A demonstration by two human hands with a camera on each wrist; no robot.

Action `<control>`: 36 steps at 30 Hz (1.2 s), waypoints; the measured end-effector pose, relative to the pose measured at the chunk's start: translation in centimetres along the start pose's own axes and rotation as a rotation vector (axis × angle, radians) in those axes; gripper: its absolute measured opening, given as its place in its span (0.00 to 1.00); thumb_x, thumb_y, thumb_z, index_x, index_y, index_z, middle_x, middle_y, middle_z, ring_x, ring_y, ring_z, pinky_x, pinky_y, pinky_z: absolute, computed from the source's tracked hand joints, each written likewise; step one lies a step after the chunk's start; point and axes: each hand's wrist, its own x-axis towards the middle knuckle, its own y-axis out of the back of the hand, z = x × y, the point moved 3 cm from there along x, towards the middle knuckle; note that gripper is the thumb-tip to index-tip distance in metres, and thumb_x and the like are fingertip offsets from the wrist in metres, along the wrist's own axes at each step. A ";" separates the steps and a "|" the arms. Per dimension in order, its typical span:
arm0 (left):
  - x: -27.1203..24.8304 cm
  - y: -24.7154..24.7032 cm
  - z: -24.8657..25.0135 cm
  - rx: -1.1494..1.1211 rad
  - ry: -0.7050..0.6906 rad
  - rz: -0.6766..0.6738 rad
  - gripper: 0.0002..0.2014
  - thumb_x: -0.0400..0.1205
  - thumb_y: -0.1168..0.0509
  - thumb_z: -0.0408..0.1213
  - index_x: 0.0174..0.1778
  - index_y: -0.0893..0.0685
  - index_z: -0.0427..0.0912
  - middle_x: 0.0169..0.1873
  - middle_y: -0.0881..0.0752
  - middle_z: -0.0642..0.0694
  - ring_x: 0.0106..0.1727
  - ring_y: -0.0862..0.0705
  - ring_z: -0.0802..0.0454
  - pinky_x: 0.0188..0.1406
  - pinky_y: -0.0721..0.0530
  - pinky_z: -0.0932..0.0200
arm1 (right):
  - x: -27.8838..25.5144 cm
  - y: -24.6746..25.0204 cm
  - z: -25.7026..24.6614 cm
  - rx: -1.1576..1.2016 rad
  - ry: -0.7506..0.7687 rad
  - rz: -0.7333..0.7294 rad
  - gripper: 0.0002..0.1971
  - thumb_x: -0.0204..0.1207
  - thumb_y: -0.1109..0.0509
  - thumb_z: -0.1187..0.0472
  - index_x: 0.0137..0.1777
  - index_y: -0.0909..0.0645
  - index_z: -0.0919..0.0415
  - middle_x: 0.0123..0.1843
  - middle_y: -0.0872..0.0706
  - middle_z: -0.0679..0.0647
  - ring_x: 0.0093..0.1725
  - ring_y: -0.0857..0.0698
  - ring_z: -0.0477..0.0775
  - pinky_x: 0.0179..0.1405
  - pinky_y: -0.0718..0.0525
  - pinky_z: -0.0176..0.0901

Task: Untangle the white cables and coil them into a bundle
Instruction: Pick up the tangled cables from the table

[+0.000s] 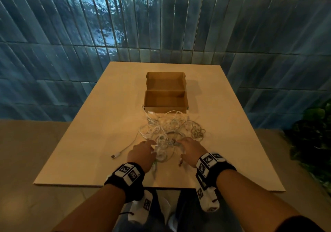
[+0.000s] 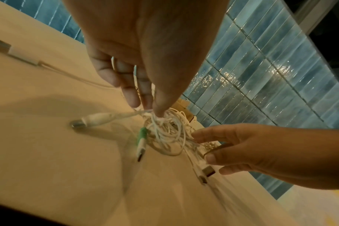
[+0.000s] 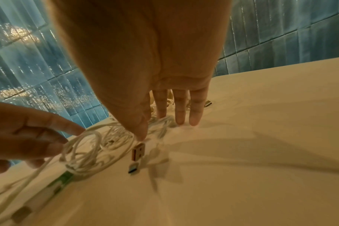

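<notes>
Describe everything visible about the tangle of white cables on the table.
The white cables lie in a loose, knotted heap of thin cords on the pale table, just in front of the open cardboard box. Several plug ends stick out, one with a green collar. One strand trails left to a USB plug. The left hand pinches some loops; the right hand rests straight fingers on the heap.

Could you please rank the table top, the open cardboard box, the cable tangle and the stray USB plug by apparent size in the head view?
1. table top
2. cardboard box and cable tangle: look alike, not ranked
3. USB plug
</notes>
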 end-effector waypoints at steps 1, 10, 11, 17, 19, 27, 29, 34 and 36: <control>-0.2 0.0 0.0 -0.022 -0.004 0.002 0.19 0.85 0.39 0.44 0.73 0.28 0.54 0.63 0.18 0.51 0.60 0.19 0.49 0.57 0.21 0.56 | -0.1 -0.2 0.0 -0.001 0.000 0.020 0.31 0.78 0.33 0.57 0.80 0.38 0.52 0.81 0.39 0.54 0.75 0.33 0.63 0.73 0.29 0.53; -0.8 -1.8 0.1 0.094 -0.057 -0.150 0.42 0.78 0.30 0.52 0.84 0.46 0.55 0.80 0.34 0.47 0.78 0.33 0.41 0.73 0.28 0.46 | -1.2 -0.6 -0.8 -0.173 0.020 -0.044 0.44 0.74 0.26 0.55 0.83 0.48 0.57 0.84 0.49 0.56 0.79 0.40 0.66 0.77 0.35 0.51; -0.8 -2.1 0.1 0.130 -0.062 -0.171 0.44 0.77 0.29 0.54 0.85 0.48 0.55 0.82 0.38 0.48 0.80 0.36 0.41 0.75 0.29 0.44 | -1.3 -0.6 -0.9 -0.181 0.021 -0.046 0.43 0.74 0.26 0.56 0.83 0.49 0.58 0.84 0.49 0.56 0.79 0.40 0.66 0.76 0.35 0.51; 1.0 -3.4 0.0 0.239 -0.043 -0.288 0.54 0.74 0.27 0.57 0.86 0.57 0.52 0.86 0.52 0.45 0.86 0.51 0.40 0.81 0.39 0.38 | -1.0 -0.5 -0.7 -0.198 0.027 -0.034 0.43 0.73 0.25 0.57 0.83 0.47 0.60 0.84 0.49 0.56 0.80 0.42 0.64 0.77 0.35 0.50; 1.4 -3.5 0.0 0.224 -0.031 -0.305 0.55 0.73 0.25 0.56 0.86 0.57 0.52 0.86 0.54 0.45 0.86 0.52 0.39 0.81 0.41 0.37 | -0.8 -0.6 -0.7 -0.205 0.026 -0.032 0.43 0.72 0.23 0.58 0.82 0.45 0.61 0.83 0.48 0.57 0.79 0.41 0.66 0.76 0.33 0.52; 1.5 -3.2 0.4 0.213 -0.043 -0.316 0.53 0.74 0.25 0.53 0.86 0.56 0.52 0.86 0.54 0.45 0.86 0.52 0.39 0.81 0.41 0.37 | -0.1 0.1 -0.9 -0.202 0.009 -0.032 0.48 0.63 0.17 0.59 0.79 0.41 0.60 0.78 0.40 0.58 0.73 0.35 0.69 0.69 0.26 0.57; 1.4 -2.9 0.6 0.219 -0.061 -0.290 0.49 0.75 0.27 0.54 0.85 0.51 0.52 0.85 0.47 0.45 0.84 0.46 0.39 0.80 0.37 0.40 | 0.1 0.2 -0.9 -0.202 0.003 -0.023 0.49 0.61 0.16 0.59 0.79 0.42 0.59 0.77 0.41 0.57 0.73 0.35 0.68 0.68 0.25 0.57; 0.5 -1.8 1.1 0.225 -0.115 -0.006 0.19 0.85 0.42 0.50 0.70 0.27 0.49 0.68 0.22 0.46 0.66 0.21 0.42 0.57 0.18 0.48 | 0.4 0.5 -0.2 -0.150 -0.036 -0.013 0.48 0.58 0.15 0.50 0.77 0.36 0.56 0.75 0.39 0.55 0.73 0.35 0.66 0.69 0.25 0.57; 0.6 -1.6 0.8 0.194 -0.126 0.022 0.16 0.87 0.45 0.49 0.67 0.24 0.49 0.65 0.21 0.46 0.62 0.19 0.41 0.53 0.18 0.49 | 0.4 0.6 0.2 -0.135 -0.057 0.012 0.46 0.59 0.17 0.46 0.75 0.34 0.58 0.75 0.39 0.54 0.72 0.36 0.65 0.69 0.25 0.57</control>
